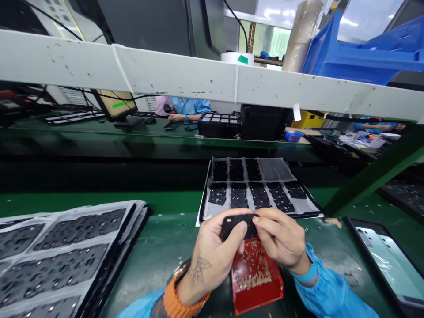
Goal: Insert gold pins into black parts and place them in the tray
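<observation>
My left hand [217,249] grips a small, flat black plastic part [236,224] with a gold patch near its left corner, the thumb pressed over its face. At the part's upper right corner, my right hand [281,234] has its thumb and fingertips pinched together, touching the edge. Whatever lies between those fingertips is hidden. Below both hands is a red tray [245,302] scattered with many tiny beige bits [256,280]. Just beyond them, a white sectioned tray [212,211] carries rows of flat black parts [258,194].
At the left, stacked trays [109,247] hold more dark parts. To the right lies a black tray [367,256] with pale green panels. A green post [374,170] slants up at the right, and a white shelf beam [182,75] crosses overhead. Co-workers' blue sleeves [188,105] show across the bench.
</observation>
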A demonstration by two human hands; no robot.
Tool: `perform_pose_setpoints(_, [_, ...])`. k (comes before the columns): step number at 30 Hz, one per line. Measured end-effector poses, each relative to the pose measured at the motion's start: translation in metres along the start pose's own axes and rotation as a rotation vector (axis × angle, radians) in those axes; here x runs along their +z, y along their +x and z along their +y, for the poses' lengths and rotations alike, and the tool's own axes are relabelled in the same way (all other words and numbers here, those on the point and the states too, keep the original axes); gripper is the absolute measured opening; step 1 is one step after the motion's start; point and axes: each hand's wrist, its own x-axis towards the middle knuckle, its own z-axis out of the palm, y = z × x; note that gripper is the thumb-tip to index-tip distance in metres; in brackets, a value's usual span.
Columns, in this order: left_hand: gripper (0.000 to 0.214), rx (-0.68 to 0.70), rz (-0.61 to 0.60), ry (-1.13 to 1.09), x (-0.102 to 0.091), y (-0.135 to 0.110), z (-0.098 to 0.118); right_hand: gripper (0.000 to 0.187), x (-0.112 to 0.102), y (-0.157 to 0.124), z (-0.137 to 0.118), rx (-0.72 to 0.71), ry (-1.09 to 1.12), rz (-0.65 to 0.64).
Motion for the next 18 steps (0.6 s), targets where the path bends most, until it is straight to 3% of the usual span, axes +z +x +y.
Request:
perform_pose_setpoints(13, [0.033,0.034,0.033,-0.066,0.002,-0.002,-0.013,0.02,0.001,-0.001,0.002,0.0,0.035,-0.001])
perform_pose_setpoints(18, [0.03,0.143,0.101,0.094,0.0,0.003,-0.009,0.017,0.004,0.0,0.006,0.077,0.174,-0.001])
